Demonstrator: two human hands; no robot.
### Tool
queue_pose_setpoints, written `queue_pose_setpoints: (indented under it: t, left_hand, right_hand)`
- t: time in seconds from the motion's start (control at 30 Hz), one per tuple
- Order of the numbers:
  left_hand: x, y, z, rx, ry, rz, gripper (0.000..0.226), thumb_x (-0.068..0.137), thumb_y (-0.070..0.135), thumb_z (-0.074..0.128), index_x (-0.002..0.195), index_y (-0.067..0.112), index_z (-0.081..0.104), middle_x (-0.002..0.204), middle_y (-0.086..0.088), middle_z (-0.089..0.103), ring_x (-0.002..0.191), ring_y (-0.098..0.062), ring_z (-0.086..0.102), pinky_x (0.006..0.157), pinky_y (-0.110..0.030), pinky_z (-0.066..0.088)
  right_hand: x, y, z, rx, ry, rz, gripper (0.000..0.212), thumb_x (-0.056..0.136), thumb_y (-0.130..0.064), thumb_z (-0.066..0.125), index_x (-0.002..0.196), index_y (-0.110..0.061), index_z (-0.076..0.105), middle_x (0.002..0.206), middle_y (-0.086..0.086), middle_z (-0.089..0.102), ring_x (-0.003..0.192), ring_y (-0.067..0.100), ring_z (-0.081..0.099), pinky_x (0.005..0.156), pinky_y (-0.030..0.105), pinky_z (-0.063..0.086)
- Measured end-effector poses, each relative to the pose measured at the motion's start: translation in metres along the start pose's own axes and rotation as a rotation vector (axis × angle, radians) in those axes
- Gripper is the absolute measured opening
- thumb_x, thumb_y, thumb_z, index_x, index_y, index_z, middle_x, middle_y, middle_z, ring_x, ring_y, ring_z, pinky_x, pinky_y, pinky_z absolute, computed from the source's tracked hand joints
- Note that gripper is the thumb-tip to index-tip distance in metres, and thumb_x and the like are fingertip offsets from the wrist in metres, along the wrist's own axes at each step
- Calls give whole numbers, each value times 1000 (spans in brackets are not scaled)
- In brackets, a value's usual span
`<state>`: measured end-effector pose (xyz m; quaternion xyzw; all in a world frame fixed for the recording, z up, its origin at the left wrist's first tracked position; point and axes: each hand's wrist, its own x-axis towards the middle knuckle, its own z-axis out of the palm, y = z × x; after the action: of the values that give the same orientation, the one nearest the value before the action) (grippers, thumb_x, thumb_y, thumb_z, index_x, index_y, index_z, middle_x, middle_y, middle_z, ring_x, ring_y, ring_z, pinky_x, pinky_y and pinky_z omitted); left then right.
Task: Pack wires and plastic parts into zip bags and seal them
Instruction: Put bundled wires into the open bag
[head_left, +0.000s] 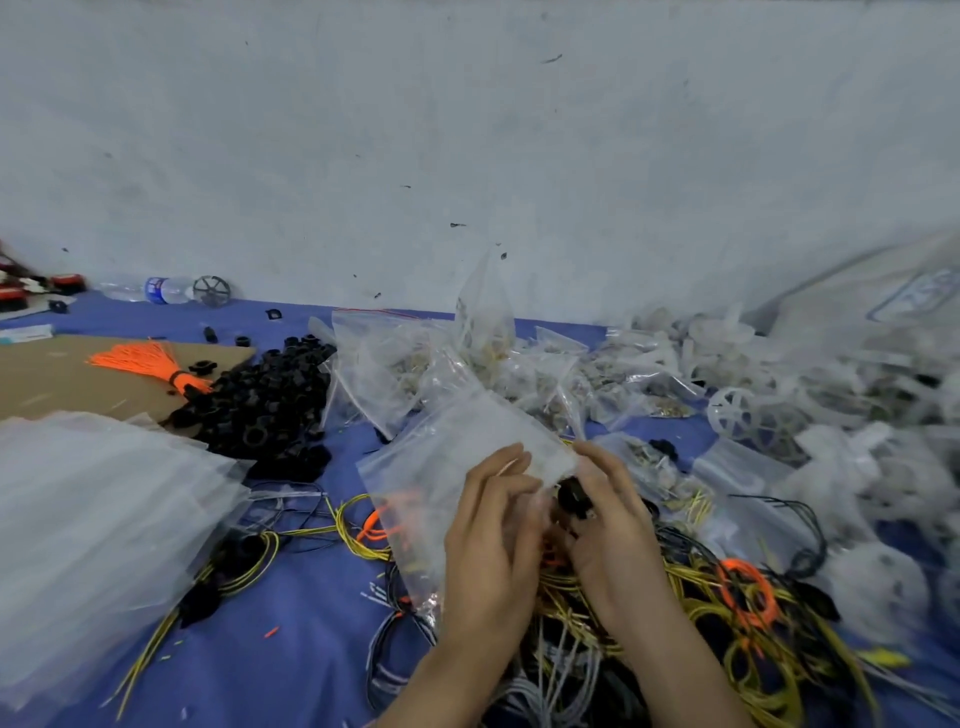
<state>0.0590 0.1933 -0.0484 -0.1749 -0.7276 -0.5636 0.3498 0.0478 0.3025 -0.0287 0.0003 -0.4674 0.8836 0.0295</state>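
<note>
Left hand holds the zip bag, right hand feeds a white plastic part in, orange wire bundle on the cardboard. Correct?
No. Head view: the plastic part in the right hand is black, not white. The left hand does hold the zip bag, and the orange wire bundle lies on the cardboard.

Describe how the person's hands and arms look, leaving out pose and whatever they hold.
The left hand and right hand are bare: no gloves, no rings that show. The left forearm and right forearm are uncovered down to the frame's edge: no sleeve, watch or bracelet in view.
</note>
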Motion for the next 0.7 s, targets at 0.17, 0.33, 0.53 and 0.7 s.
queue_pose_setpoints:
  t: [0.17,0.33,0.53,0.7]
  left_hand:
    - [4,7,-4,-1,-39,128,11,93,11,56,88,18,62,120,7,57,115,2,54,88,-8,42]
    - [2,2,-6,61,-281,276,7,94,14,52,98,18,57,129,8,47,114,-3,52,90,-13,41]
    - [16,-3,-19,129,-352,303,18,90,25,57,107,25,54,136,8,45,123,-2,46,98,-14,39]
    - [47,-31,-61,-136,186,-411,21,95,42,51,112,31,53,114,17,58,114,-6,56,98,-30,45]
  right_hand:
    - [1,-3,2,3,-12,106,44,79,-40,57,106,-5,66,99,16,70,80,25,67,65,36,52]
    - [1,-9,-3,-1,-72,142,41,87,-30,52,109,4,60,97,22,66,80,28,66,63,33,56]
    - [2,-16,-12,-52,-101,140,30,71,-14,67,100,-5,66,96,17,68,76,26,68,60,35,57]
    - [7,-24,-21,82,-73,61,32,73,0,59,105,-2,64,104,13,71,88,26,70,63,34,58]
